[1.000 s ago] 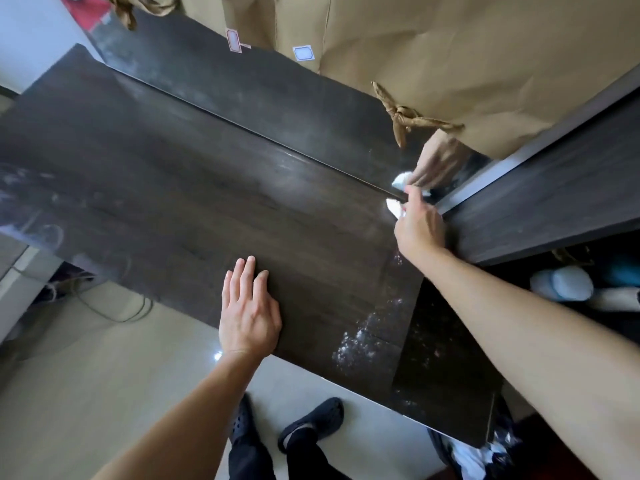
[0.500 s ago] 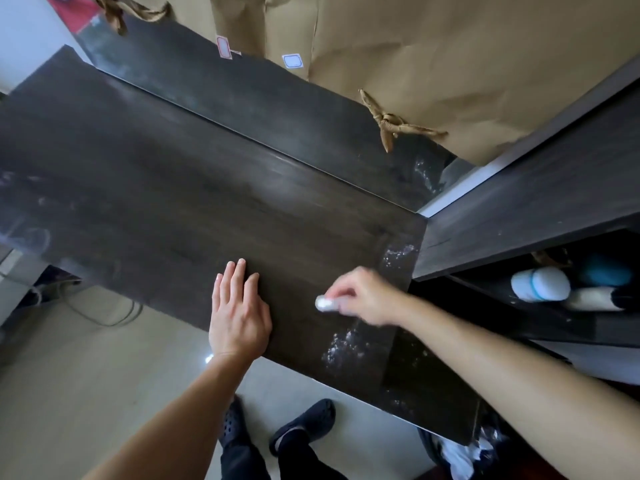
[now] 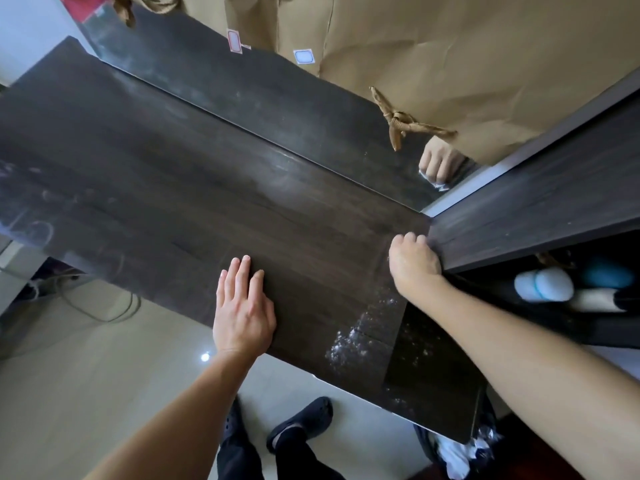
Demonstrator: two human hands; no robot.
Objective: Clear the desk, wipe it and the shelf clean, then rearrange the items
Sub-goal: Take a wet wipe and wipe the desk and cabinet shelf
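The dark wooden desk point(image 3: 166, 188) fills the middle of the head view. My left hand point(image 3: 242, 306) lies flat on it near the front edge, fingers apart, holding nothing. My right hand point(image 3: 414, 265) is a closed fist pressed on the desk's right end, right against the dark shelf unit point(image 3: 540, 209). The white wipe it holds is hidden under the fingers; a bit of white shows only in the glossy back panel's reflection point(image 3: 436, 183). White dusty specks point(image 3: 349, 341) lie near the front right corner.
Crumpled brown paper point(image 3: 467, 64) with a knotted tie hangs behind the desk. A white and blue bottle point(image 3: 543, 284) lies in the shelf compartment. Cables point(image 3: 90, 303) run over the floor at left. My dark shoes point(image 3: 301, 420) stand under the front edge.
My right hand swept from the back right corner to the front middle, then back to the right edge beside the shelf. My left hand stayed flat in place.
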